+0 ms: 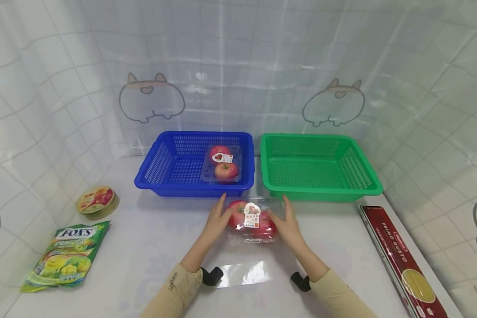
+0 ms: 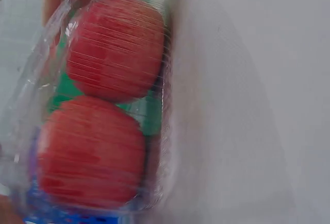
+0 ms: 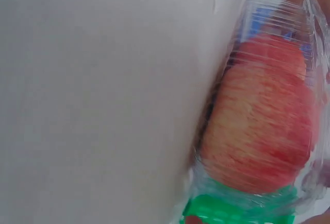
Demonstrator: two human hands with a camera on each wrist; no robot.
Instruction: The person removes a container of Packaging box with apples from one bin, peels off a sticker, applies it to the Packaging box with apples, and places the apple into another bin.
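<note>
Sleeves (image 1: pixel 175 287) low | 2 hands, left (image 1: pixel 216 221), right (image 1: pixel 288 225), flank and touch apple pack (image 1: pixel 252 219), fingers straight

Both arms wear beige long sleeves; the left sleeve (image 1: pixel 174 287) carries small dark lettering near the cuff. A black camera mount sits at each wrist. The left hand (image 1: pixel 216 221) and right hand (image 1: pixel 288 225) are bare.

White table (image 1: pixel 151 247); grid-patterned curtain walls (image 1: pixel 238 57) with corgi drawings (image 1: pixel 151 99).
</note>
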